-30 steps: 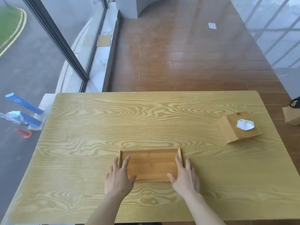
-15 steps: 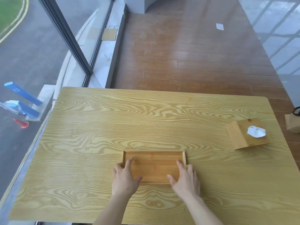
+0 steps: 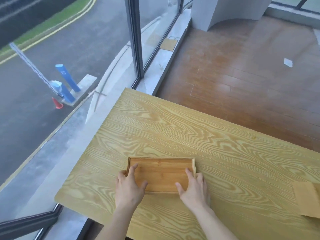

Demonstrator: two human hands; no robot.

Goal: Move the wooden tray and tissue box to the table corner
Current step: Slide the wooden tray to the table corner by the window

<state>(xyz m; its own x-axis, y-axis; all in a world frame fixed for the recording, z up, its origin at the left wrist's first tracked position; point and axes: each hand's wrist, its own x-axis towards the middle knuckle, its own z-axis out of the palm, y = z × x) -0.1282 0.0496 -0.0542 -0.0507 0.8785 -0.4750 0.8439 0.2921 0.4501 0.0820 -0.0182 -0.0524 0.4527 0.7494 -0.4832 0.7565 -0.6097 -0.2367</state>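
A shallow wooden tray [image 3: 161,172] lies flat on the pale wood-grain table [image 3: 173,132], near its front edge. My left hand [image 3: 129,187] grips the tray's left end, fingers inside the rim and thumb along the near side. The tray's right end is held by my right hand [image 3: 194,187] in the same way. The wooden tissue box [image 3: 307,198] shows only partly at the right edge of the view; its tissue is out of sight.
A glass wall with a dark frame [image 3: 136,37] and a grey sill [image 3: 72,153] runs along the table's left side. Wooden floor [image 3: 242,75] lies beyond the far edge. The table's far left corner [image 3: 127,90] is bare.
The view has swung left toward the window, so the tissue box has slid to the right edge. Both hands have closed further onto the tray's ends.
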